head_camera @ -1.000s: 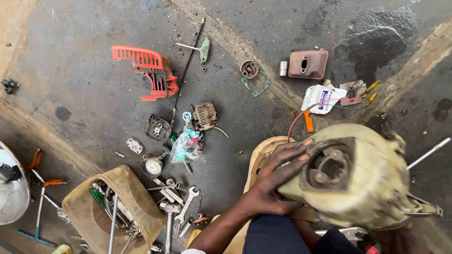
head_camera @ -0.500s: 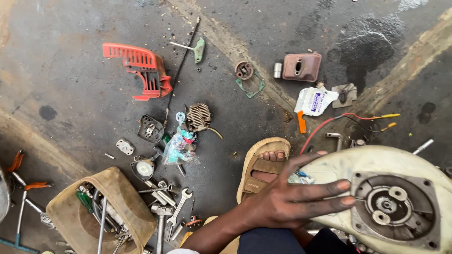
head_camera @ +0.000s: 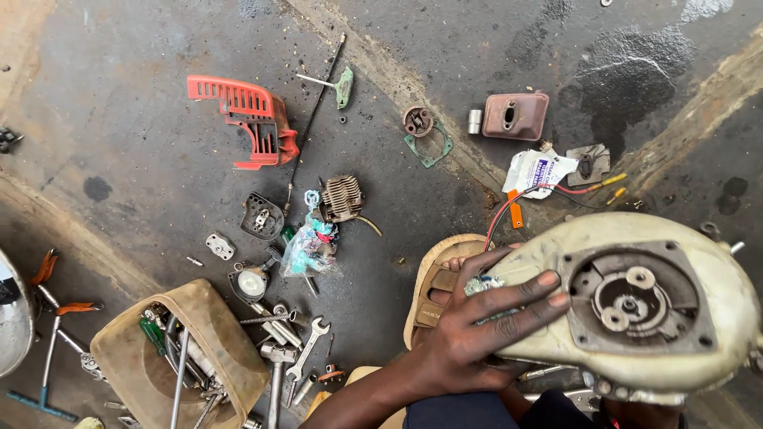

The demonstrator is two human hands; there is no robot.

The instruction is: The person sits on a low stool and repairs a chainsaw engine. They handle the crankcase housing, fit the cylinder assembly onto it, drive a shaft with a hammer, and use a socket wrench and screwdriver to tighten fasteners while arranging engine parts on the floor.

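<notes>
My left hand (head_camera: 477,334) lies across the left side of a cream engine housing (head_camera: 699,238), fingers spread and pressed on its shell, with a small bluish scrap under them. The housing faces up, showing a round metal hub (head_camera: 628,302) in a grey recessed plate. It sits low at the right, above my lap. My sandalled foot (head_camera: 433,290) rests on the concrete just left of the housing. A red wire (head_camera: 509,210) runs from the housing toward the floor. My right hand is out of sight.
Parts lie scattered on the concrete: a red plastic cover (head_camera: 246,119), a long rod (head_camera: 314,119), a finned cylinder (head_camera: 342,199), a green gasket (head_camera: 425,135), a brown metal box (head_camera: 515,116), a white packet (head_camera: 536,171). A tan tool bag (head_camera: 135,349) and wrench (head_camera: 306,349) sit lower left.
The housing has turned and shifted to the right and lower, its hub side now facing up. My left hand went from its rim to lying flat across its left side.
</notes>
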